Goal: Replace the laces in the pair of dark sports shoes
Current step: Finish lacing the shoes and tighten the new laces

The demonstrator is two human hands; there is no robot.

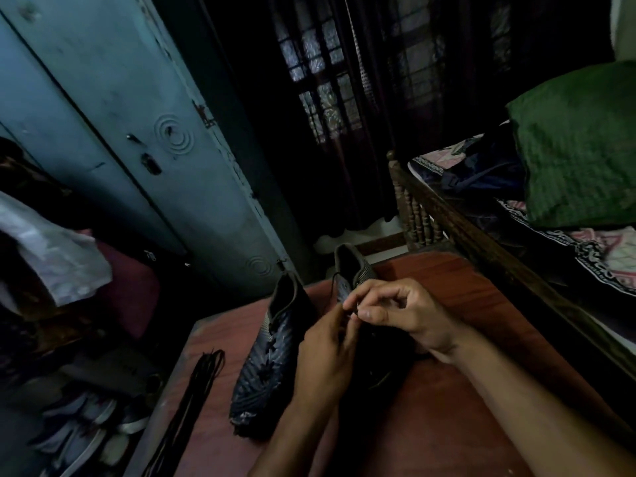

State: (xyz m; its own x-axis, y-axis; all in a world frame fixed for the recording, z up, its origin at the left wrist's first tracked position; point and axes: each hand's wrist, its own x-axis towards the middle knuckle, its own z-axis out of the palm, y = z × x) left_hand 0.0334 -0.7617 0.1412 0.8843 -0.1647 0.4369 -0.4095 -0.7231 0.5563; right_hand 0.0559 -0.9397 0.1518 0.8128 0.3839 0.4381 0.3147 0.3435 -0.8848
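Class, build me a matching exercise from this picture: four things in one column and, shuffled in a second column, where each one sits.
Things:
1. green pillow
2. bundle of dark laces
3. left shoe
4. right shoe

Places:
A. under both hands, being worked on
B. on the bed at right
C. near the table's left edge
D. on the table between the laces and the hands

Pairs: 1-B, 2-C, 3-D, 4-A
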